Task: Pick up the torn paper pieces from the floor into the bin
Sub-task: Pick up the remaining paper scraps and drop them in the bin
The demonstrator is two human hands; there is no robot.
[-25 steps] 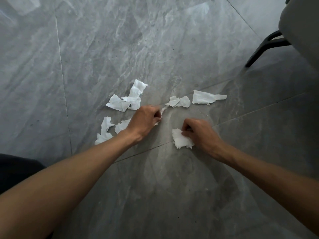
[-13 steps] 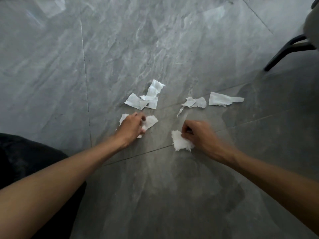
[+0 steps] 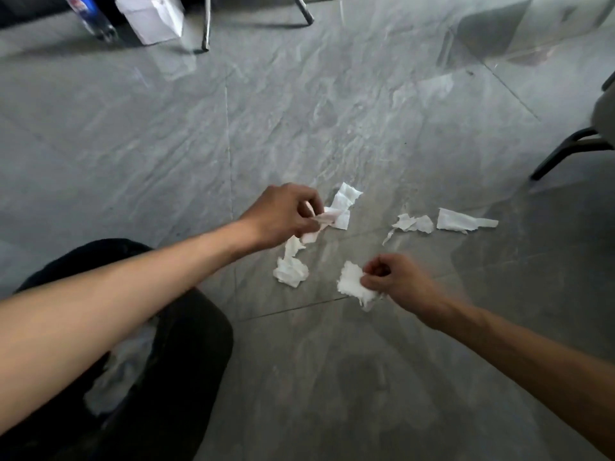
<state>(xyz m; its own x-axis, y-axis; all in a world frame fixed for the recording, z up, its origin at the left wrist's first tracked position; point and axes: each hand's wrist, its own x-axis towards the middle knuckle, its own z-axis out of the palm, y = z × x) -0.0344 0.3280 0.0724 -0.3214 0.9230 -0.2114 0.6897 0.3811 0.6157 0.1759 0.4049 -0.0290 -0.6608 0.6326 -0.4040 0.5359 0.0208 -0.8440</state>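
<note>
Several torn white paper pieces lie on the grey tiled floor. My left hand (image 3: 283, 216) pinches a bunch of paper pieces (image 3: 319, 224) just above the floor, with a strip hanging from it down to a crumpled piece (image 3: 290, 270). My right hand (image 3: 396, 281) pinches a white piece (image 3: 351, 283) at its edge. Two more pieces lie to the right, a small ragged one (image 3: 412, 223) and a longer one (image 3: 462, 221). Another piece (image 3: 346, 197) lies beside my left fingers. The black bin (image 3: 186, 354) stands at lower left under my left forearm, with white paper inside.
A black chair leg (image 3: 562, 154) reaches in from the right edge. At the top stand a white box (image 3: 153, 18), a plastic bottle (image 3: 91, 16) and metal chair legs (image 3: 206, 28).
The view has tilted up and the bin has come into sight. My left hand has gathered pieces and lifted them off the floor. My right hand still holds its piece, raised slightly.
</note>
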